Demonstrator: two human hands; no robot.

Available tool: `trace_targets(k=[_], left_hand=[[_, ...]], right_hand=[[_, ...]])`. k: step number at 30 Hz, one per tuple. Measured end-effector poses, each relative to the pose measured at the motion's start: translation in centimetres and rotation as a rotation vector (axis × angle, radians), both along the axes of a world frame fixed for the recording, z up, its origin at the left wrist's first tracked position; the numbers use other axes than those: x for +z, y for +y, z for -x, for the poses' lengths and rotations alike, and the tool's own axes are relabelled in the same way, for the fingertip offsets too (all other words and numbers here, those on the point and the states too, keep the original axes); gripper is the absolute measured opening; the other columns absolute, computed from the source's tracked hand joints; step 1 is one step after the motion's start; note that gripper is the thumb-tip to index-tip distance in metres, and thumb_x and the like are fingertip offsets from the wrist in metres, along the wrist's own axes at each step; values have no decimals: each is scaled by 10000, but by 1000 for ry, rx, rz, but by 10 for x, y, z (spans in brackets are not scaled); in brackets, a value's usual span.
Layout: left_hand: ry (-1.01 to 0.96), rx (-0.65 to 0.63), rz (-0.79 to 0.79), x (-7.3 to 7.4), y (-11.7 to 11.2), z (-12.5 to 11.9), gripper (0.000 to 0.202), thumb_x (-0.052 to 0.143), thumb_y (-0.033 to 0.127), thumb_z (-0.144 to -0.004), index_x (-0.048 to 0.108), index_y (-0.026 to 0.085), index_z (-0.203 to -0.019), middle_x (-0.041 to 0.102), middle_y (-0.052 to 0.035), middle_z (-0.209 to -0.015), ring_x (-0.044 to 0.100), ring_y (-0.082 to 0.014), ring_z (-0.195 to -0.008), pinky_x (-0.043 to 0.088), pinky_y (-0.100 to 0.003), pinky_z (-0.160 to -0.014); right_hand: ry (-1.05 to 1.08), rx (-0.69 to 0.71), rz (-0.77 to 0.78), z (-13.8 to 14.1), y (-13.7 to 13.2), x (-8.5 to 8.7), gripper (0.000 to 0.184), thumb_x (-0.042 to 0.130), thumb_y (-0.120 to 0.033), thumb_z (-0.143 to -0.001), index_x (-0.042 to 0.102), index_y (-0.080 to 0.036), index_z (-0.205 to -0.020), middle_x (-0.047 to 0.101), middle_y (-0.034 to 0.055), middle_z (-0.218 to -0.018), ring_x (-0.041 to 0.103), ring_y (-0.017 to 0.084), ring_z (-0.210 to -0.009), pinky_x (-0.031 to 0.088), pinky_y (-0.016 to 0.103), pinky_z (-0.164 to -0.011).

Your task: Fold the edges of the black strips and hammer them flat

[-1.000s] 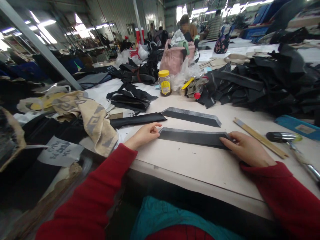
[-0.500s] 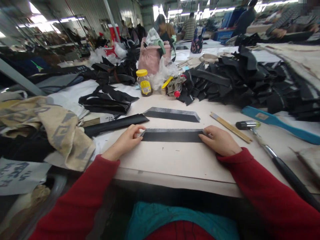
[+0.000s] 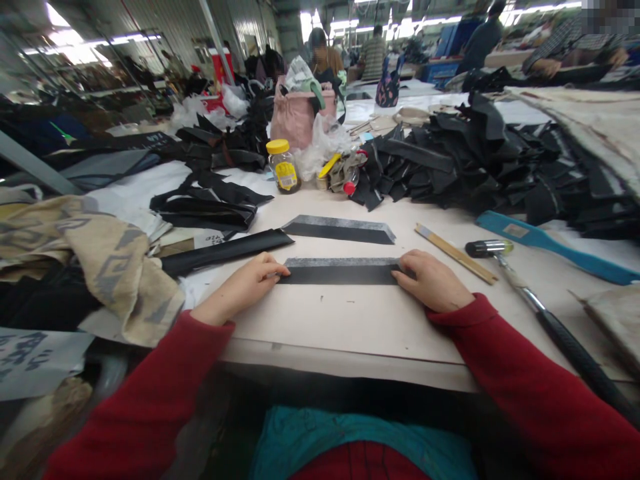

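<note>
A black strip with a grey fuzzy upper edge, probably leather (image 3: 340, 272), lies flat across the white work table (image 3: 330, 333). My left hand (image 3: 245, 283) rests on its left end, fingertips on the surface. My right hand (image 3: 430, 281) covers its right end, fingers pressing down. Just beyond lies a similar strip with angled ends (image 3: 339, 230). To the left, a long black folded strip (image 3: 225, 252) lies close to my left hand. Both red sleeves run back toward me.
A wooden ruler (image 3: 454, 253), a hammer (image 3: 487, 249) and a blue-handled tool (image 3: 550, 247) lie on the right. Behind are black offcuts (image 3: 460, 160), a yellow-lidded jar (image 3: 283, 167) and a beige cloth (image 3: 100, 267). Co-workers stand farther back.
My left hand has moved from beside the strip's left end onto it. The strip now looks level in view, as my head has turned left, shifting the whole scene.
</note>
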State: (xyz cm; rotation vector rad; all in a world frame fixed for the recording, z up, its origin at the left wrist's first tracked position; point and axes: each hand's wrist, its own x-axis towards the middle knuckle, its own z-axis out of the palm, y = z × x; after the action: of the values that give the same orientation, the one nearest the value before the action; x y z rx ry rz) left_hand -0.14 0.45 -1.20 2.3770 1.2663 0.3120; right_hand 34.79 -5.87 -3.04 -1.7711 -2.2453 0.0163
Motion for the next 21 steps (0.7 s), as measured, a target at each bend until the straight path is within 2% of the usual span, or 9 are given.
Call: trace_targets(k=[3,5,7,9,11,13,18,21], left_hand=[[95,-108,-30,5,-1,5,336,376,181,-829,622,227,-1054,522,-36,-934,507,-162,-867,403,-269,-797],[167,-147,-77,8,-2,6,346,366,170,-843,612,231,-1079,540,-41,-940,506,-168,-884,396,-274,-810],[258,-157,-150,12,-5,3,336,371,156,-847,621,227,-1059,551,-45,-931,504,-174,-876,395,-279,-798],[361,-135,-249,16,-8,-6,304,392,138,-838,645,213,-988,556,-53,-901,498,-186,-845,396,-294,-765],[436,-113,-351,18,-12,-22,270,404,114,-827,655,182,-901,554,-67,-868,487,-202,-814,396,-316,-736],[430,-129,-418,18,-17,-44,249,399,90,-824,636,153,-868,550,-76,-853,480,-209,-807,401,-328,-736],[183,-348,-416,5,-25,-113,291,355,63,-852,550,155,-1048,545,-62,-971,482,-181,-904,415,-299,-823],[146,-415,-390,-6,-27,-137,280,357,81,-864,541,155,-1062,545,-67,-987,482,-182,-931,417,-310,-845]], right_hand=[[-34,-37,-62,-5,-2,-1,200,525,-365,-786,564,-170,-798,580,98,-883,539,237,-843,418,349,-732],[-46,-61,-116,-5,-4,-1,294,551,-356,-772,564,-146,-979,580,121,-968,537,263,-898,422,377,-757],[-56,-11,-135,-1,-7,1,308,532,-271,-786,555,-150,-1069,574,125,-1029,531,264,-927,422,383,-770],[-64,102,-100,6,-9,2,272,473,-145,-793,596,-175,-1034,587,104,-1022,536,241,-913,423,370,-773],[-61,198,-58,13,-10,3,320,419,-51,-775,632,-183,-973,606,88,-978,543,219,-894,429,354,-778],[-51,231,-51,18,-11,2,352,397,-21,-764,643,-172,-966,615,90,-947,545,211,-895,444,344,-780],[-75,218,-88,22,-18,1,322,411,-61,-790,643,-134,-1000,623,114,-940,553,226,-881,478,367,-781],[-65,217,-84,18,-25,1,307,422,-74,-797,643,-132,-1002,631,115,-959,566,226,-886,485,369,-794]])
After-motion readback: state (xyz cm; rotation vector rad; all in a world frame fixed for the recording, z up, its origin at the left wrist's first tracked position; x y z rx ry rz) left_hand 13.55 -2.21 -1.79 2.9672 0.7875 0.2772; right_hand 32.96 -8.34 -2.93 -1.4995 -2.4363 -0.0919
